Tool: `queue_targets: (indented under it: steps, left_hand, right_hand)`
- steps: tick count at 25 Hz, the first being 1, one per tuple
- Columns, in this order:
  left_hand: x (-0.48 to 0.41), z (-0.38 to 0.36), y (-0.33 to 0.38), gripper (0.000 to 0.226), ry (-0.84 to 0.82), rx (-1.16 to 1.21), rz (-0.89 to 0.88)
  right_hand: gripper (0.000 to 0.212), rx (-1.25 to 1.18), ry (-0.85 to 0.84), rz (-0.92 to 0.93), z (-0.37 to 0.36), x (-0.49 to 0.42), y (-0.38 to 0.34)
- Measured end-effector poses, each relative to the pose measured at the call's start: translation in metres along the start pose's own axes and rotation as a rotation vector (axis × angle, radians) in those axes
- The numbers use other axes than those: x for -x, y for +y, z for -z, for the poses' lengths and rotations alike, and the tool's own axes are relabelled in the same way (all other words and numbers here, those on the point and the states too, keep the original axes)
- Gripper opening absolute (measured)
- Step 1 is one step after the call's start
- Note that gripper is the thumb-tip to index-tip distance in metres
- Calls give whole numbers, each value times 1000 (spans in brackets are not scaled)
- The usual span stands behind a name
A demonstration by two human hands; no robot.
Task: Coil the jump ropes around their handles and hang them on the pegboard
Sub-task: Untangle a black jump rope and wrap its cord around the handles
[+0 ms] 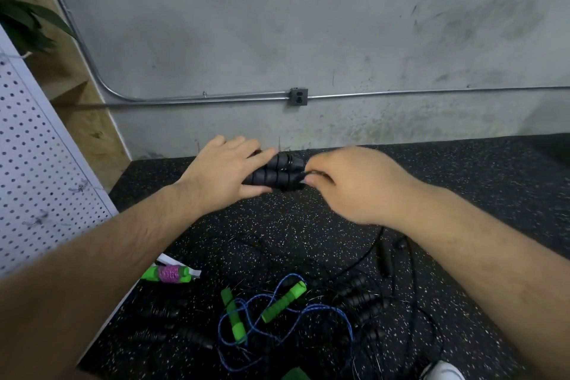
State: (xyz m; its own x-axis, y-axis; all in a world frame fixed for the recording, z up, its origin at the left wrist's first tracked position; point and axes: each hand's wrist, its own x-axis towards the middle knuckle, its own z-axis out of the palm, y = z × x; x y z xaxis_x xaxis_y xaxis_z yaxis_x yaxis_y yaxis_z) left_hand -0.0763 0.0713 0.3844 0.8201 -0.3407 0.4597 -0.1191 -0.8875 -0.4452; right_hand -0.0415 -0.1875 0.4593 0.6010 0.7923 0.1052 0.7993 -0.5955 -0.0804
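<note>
My left hand (226,171) grips two black ribbed jump-rope handles (279,173) held side by side above the floor. My right hand (348,182) pinches the thin black rope (365,256) right at the handles' right end; the rope trails down from under that hand to the floor. A white pegboard (37,163) leans at the left. On the floor below lie a blue rope with green handles (283,302), a coiled pink rope on green handles (169,274) and several black handles (361,299) with tangled black cords.
The floor is black speckled rubber matting (462,179). A grey concrete wall with a metal conduit and outlet box (298,96) stands behind. A plant (21,9) and a plywood panel (89,120) are at the far left. A white shoe tip (444,372) shows at the bottom.
</note>
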Motion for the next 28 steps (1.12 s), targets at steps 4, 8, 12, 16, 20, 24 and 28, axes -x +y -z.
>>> queue_targets:
  steps: [4,8,12,16,20,24,28]
  left_hand:
    - [-1,7,17,68,53,134,-149]
    - [-3,29,35,69,73,340,-124]
    - [-5,43,47,72,132,388,-13]
    - [-9,44,47,73,168,304,100]
    - [-13,36,29,73,149,201,189]
    - [-6,17,9,72,62,101,148]
    - [-8,10,15,71,19,30,80]
  right_hand:
    - [21,-9,187,18,1,-14,34]
    - [19,-280,168,-8,-14,-22,65]
    - [23,-950,29,-96,-40,-20,57]
    - [34,-767,-9,-148,-67,-15,23]
    - [28,-848,-115,-113,-79,-9,-2]
    - [35,-627,-273,-95,-57,-2,-10]
    - [36,-386,-368,-97,-12,14,-9]
